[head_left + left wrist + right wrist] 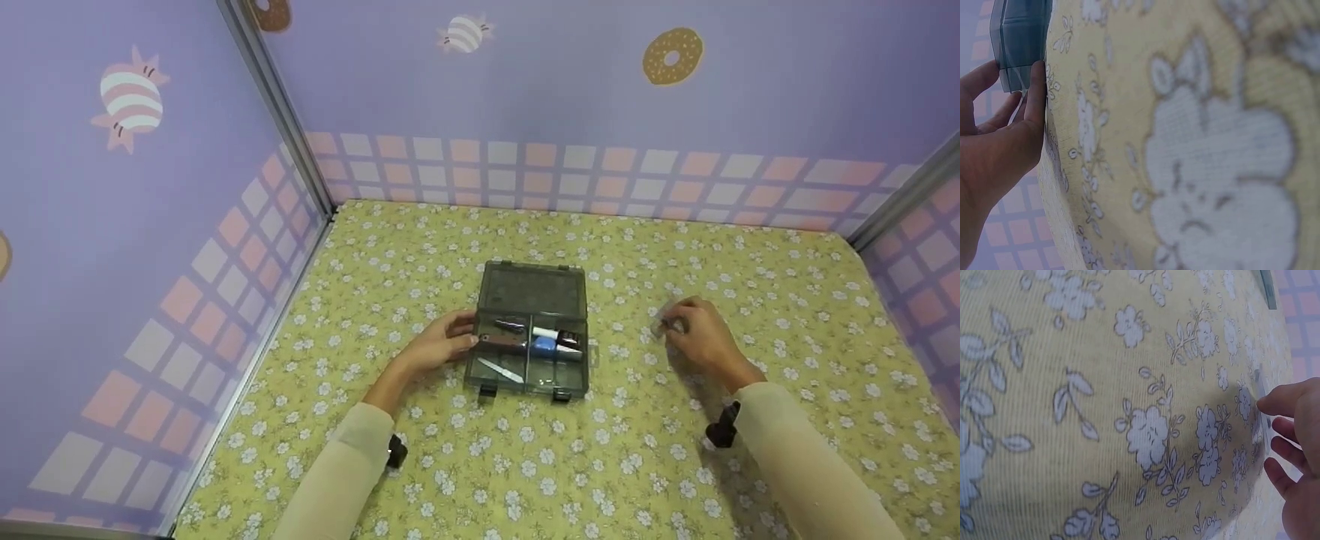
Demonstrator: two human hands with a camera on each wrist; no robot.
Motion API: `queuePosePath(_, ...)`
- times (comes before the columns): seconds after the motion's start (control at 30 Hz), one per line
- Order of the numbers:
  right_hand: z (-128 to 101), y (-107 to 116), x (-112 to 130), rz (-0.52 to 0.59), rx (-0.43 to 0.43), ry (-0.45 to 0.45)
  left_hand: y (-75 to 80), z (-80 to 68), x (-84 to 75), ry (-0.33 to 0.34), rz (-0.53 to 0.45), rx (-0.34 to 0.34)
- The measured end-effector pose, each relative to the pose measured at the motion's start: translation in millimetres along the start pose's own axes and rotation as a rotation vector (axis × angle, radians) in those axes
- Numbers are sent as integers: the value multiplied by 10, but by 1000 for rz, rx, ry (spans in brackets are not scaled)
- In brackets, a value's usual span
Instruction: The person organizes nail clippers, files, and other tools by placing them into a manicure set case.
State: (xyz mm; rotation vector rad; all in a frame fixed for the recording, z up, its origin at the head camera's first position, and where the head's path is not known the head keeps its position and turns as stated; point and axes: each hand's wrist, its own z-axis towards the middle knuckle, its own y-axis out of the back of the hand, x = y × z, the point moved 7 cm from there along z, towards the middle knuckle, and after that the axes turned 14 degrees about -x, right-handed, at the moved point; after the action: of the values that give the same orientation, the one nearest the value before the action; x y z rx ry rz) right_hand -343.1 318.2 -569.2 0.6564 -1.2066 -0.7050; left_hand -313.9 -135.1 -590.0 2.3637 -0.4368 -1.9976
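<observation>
A dark see-through plastic case (532, 394) stands with its lid (532, 291) folded back. In its left compartments lie a dark slim item (510, 325), a brown flat piece (502, 342) and a pale narrow strip with a pointed end (501, 370). On the right side are a small blue item (545, 346), a white stick-like part (545, 332) and a dark item (569, 337). My left hand (436, 345) holds the case's left side with thumb and fingertips. To the right, my right hand (701, 334) pinches a thin clear piece (1262, 402) close to the cloth.
A yellow flowered cloth (525, 465) covers the table. Purple printed panels (570, 97) enclose its back and sides, with a metal corner post (277, 97) at the left. Two black latches (487, 391) hang at the case's front edge.
</observation>
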Motion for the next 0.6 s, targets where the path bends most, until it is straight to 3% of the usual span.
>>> queuePosePath(0.33, -45, 73, -31, -50, 4, 52, -3, -13, 7, 1, -27, 14)
queuePosePath(0.6, -111, 59, -78, 5, 86, -16, -22, -13, 6, 22, -43, 20)
